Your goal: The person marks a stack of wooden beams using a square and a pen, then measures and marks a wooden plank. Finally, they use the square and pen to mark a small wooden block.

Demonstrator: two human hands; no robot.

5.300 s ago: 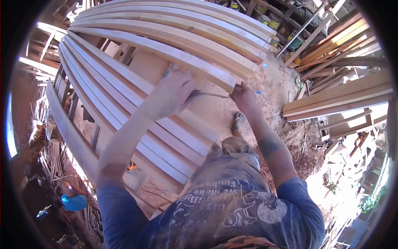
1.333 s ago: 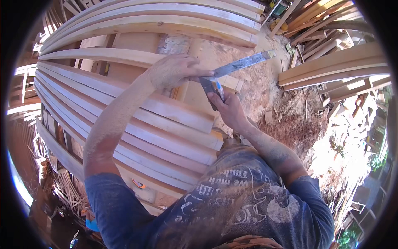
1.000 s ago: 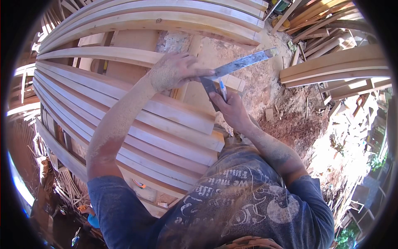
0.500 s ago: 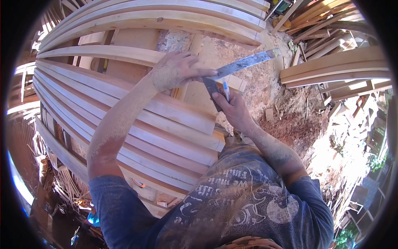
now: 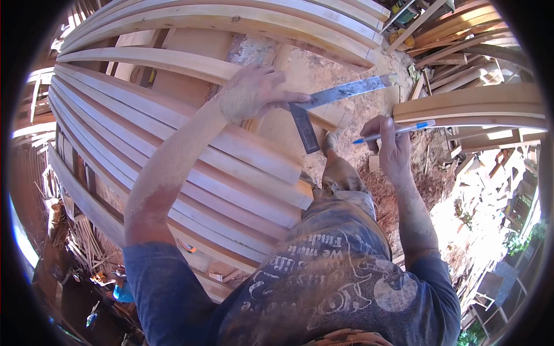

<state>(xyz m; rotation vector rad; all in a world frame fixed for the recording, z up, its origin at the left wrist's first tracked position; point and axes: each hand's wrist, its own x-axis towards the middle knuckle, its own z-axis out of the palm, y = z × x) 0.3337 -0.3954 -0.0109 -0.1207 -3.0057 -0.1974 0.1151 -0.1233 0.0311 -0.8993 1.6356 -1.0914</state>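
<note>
My left hand [image 5: 254, 95], dusty with sawdust, is closed on a metal try square [image 5: 352, 89] near the corner where blade and dark stock meet. The blade points to the upper right, over the end of a curved plank [image 5: 332, 115], and the stock hangs down toward my body. To the right, my right hand [image 5: 392, 141] is raised apart from the square, with a blue-and-white pen [image 5: 395, 131] between its fingers, the tip pointing left.
Long curved planks [image 5: 242, 147] lie side by side at left and centre, with more curved planks [image 5: 259, 20] above them. Another stack of boards [image 5: 467, 101] stands at the right. Scrap wood [image 5: 461, 49] is heaped at the upper right.
My right hand has let go of the square's stock and moved right with the pen, which has turned from upright to nearly level. My left hand and the square have shifted slightly right.
</note>
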